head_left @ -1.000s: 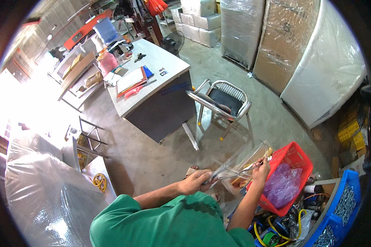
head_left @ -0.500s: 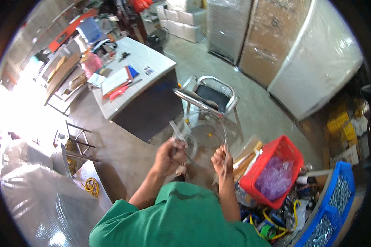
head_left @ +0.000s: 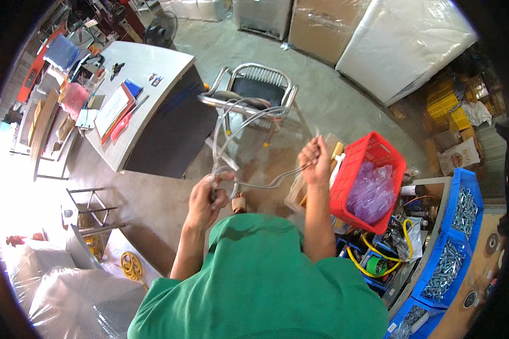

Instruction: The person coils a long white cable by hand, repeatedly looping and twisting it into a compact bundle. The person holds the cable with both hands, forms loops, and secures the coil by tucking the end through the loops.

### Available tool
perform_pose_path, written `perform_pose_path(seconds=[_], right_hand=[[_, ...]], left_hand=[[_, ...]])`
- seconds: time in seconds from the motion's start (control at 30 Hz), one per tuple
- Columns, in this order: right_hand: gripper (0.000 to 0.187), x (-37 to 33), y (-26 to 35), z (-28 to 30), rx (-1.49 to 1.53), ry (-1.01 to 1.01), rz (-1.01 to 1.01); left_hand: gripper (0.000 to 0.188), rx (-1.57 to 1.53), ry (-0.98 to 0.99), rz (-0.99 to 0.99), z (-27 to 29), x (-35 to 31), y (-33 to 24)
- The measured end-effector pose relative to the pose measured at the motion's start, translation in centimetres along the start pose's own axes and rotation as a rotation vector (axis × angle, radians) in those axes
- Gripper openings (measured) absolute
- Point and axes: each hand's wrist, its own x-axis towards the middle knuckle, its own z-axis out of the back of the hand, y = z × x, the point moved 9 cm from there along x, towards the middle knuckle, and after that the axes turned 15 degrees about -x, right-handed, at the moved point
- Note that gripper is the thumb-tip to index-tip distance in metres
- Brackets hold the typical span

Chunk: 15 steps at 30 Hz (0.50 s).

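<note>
My left hand (head_left: pixel 205 196) is closed around a gathered part of a pale, see-through flexible tube (head_left: pixel 274 183). Loops of the tube rise from that hand and hang in front of the metal-framed chair (head_left: pixel 261 85). Out to the right and higher up, my right hand (head_left: pixel 315 158) makes a fist around another length. Between the two hands the tube runs in a slack, wavy line. A straight pale strip (head_left: pixel 225 152) shows within the loops; whether it belongs to the tube I cannot tell.
Beside my right forearm is a red crate (head_left: pixel 340 195) holding purple plastic. Blue bins (head_left: pixel 449 268) of screws stand at the far right. A desk (head_left: pixel 169 65) with papers is ahead left; a coiled yellow hose (head_left: pixel 131 265) lies on a low surface at left.
My right hand has moved up and outward, away from the left, drawing a length of tube across. My left hand has shifted left. The whole view has turned.
</note>
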Motion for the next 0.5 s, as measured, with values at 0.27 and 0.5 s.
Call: perform_pose_path(seconds=[0.27, 0.5], right_hand=[[0.022, -0.6, 10.7, 3.1, -0.855, -0.218, 0.163], [0.046, -2.8, 13.3, 2.3, -2.090, -0.402, 0.545]], left_hand=[[0.036, 0.535, 0.103, 0.190, 2.6, 1.1, -1.7], [0.036, 0.518, 0.278, 0.343, -2.7, 2.5, -1.8]])
